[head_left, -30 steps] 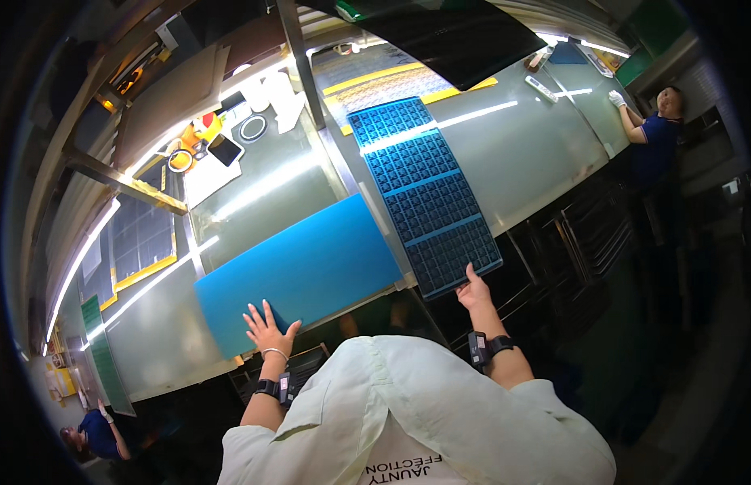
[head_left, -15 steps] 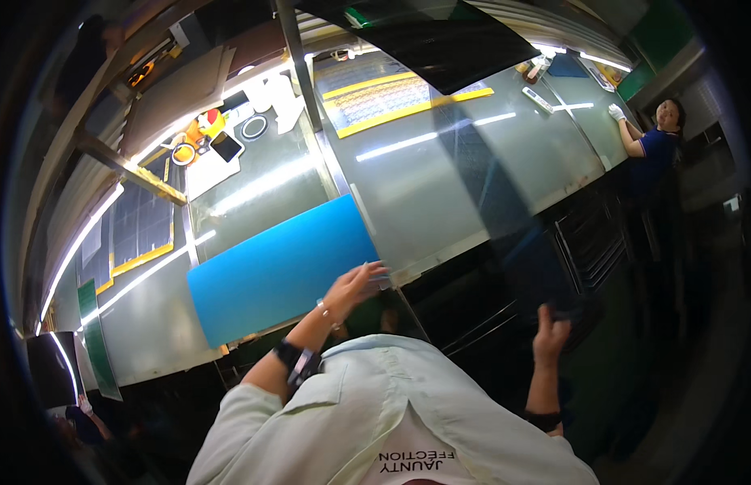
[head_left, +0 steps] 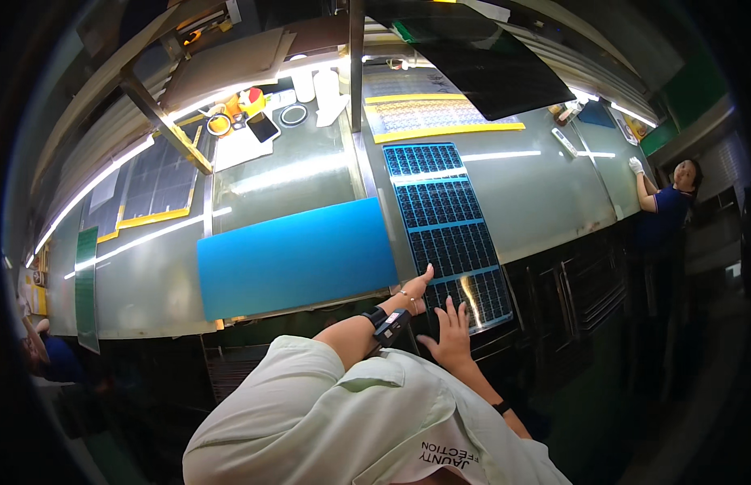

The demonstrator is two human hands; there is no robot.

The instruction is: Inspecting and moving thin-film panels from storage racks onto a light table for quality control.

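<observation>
Stretching across the room, a long grey table shines under the lamps. A black sheet is above its far side. On the table lies a plain blue sheet, and just right of it a dark gridded panel, whose near end passes the table edge. The left hand is at the panel's left edge; whether it grips, I cannot tell. The right hand, fingers spread wide, is at the near end.

A head-worn fisheye looks down and forward across the nearby workbench.
</observation>
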